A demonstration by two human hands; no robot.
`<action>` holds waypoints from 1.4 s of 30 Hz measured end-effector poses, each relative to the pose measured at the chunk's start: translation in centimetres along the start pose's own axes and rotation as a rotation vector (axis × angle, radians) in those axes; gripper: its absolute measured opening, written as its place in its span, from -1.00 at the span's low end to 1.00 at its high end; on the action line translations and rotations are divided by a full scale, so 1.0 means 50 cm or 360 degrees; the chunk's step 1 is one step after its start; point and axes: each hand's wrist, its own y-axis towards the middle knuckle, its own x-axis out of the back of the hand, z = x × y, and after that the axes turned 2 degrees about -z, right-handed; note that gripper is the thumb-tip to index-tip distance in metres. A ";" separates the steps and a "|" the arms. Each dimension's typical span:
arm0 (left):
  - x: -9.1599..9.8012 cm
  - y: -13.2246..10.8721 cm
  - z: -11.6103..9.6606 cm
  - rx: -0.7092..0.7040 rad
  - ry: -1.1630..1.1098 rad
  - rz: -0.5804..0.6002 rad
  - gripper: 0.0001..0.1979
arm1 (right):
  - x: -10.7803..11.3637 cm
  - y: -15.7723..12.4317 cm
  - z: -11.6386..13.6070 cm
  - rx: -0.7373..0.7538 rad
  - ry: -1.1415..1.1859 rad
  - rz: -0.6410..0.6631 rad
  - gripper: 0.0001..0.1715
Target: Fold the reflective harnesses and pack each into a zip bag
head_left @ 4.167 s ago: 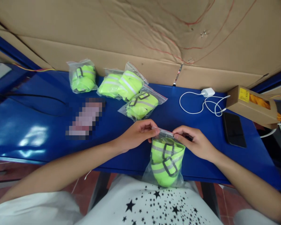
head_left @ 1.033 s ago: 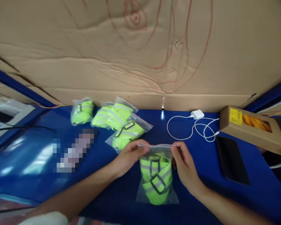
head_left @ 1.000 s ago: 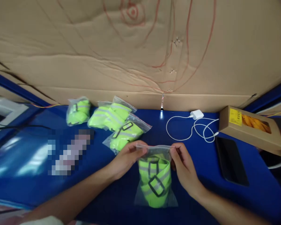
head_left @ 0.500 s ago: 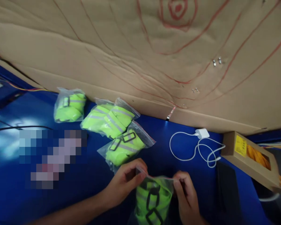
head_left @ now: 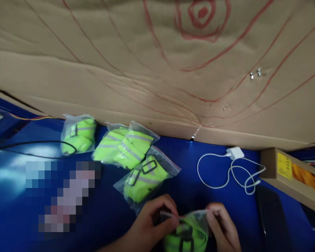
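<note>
A clear zip bag (head_left: 190,232) holding a folded neon yellow-green strap with grey stripes and black buckles is at the bottom centre. My left hand (head_left: 156,222) pinches the top left corner of its opening. The top right corner is between the thumb and fingers of my right hand (head_left: 223,224). Just beyond my left hand lies a similar filled bag (head_left: 144,178) with two black buckles showing. Behind it, more filled bags (head_left: 128,145) overlap one another, and a separate one (head_left: 78,134) rests farther left against the cardboard.
Brown cardboard (head_left: 115,80) with red drawn lines stands along the back. A white charger (head_left: 235,153) with its coiled cable, a black object (head_left: 273,217) and a carton with a yellow label (head_left: 271,164) are on the right. A pixelated patch covers something at left.
The view has shifted, so the background sits lower in the picture. Both hands and the held bag appear lower and farther right, with the same grip on its top edge.
</note>
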 end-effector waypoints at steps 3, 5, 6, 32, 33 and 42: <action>-0.003 0.009 -0.004 0.0037 -0.0006 -0.0038 -0.65 | 0.011 0.019 0.002 0.0108 0.0047 0.0094 -0.54; -0.002 0.019 -0.002 0.0021 -0.0075 -0.0013 -0.60 | 0.011 0.027 0.001 0.0097 0.0045 0.0093 -0.53; -0.002 0.024 0.000 0.0010 -0.0098 -0.0005 -0.58 | 0.009 0.029 0.000 0.0091 0.0034 0.0077 -0.53; -0.011 -0.018 -0.006 -0.0168 0.0315 -0.0157 -0.68 | 0.016 0.066 0.065 0.0464 -0.0324 0.0887 -0.56; -0.009 -0.020 -0.004 -0.0174 0.0344 -0.0130 -0.69 | 0.019 0.064 0.062 0.0461 -0.0356 0.0935 -0.57; -0.008 -0.024 0.004 -0.0163 0.0367 -0.0013 -0.77 | 0.026 0.046 0.077 0.0731 -0.0512 0.1046 -0.75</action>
